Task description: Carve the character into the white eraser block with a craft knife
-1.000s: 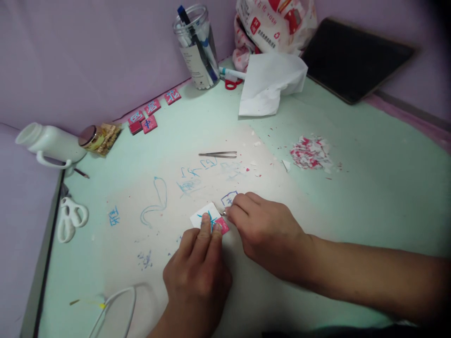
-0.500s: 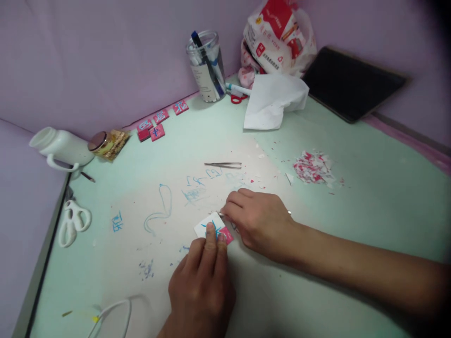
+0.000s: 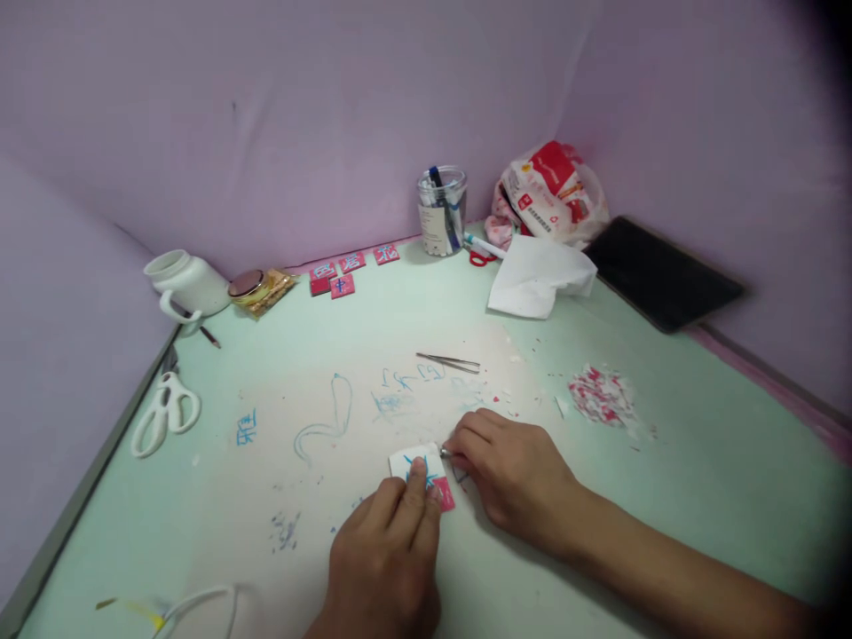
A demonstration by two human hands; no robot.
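A small white and pink paper square (image 3: 418,462) with blue strokes lies on the pale green table (image 3: 280,355). My left hand (image 3: 390,555) presses it down with two fingertips on its near edge. My right hand (image 3: 516,479) is closed in a pinch at the square's right edge, gripping a thin metal tool whose tip (image 3: 443,453) just shows beside the paper. Both hands rest on the table near its front.
Tweezers (image 3: 449,361) lie beyond the hands. A pile of paper scraps (image 3: 603,395) sits right. White scissors (image 3: 163,413) lie left. At the back stand a pen jar (image 3: 441,211), pink tiles (image 3: 346,271), a white jug (image 3: 186,282), tissue (image 3: 536,277), a bag (image 3: 549,195) and a dark tablet (image 3: 658,271).
The view has tilted up, so everything sits lower in frame and more wall shows. Both hands stay on the paper square in the same grip.
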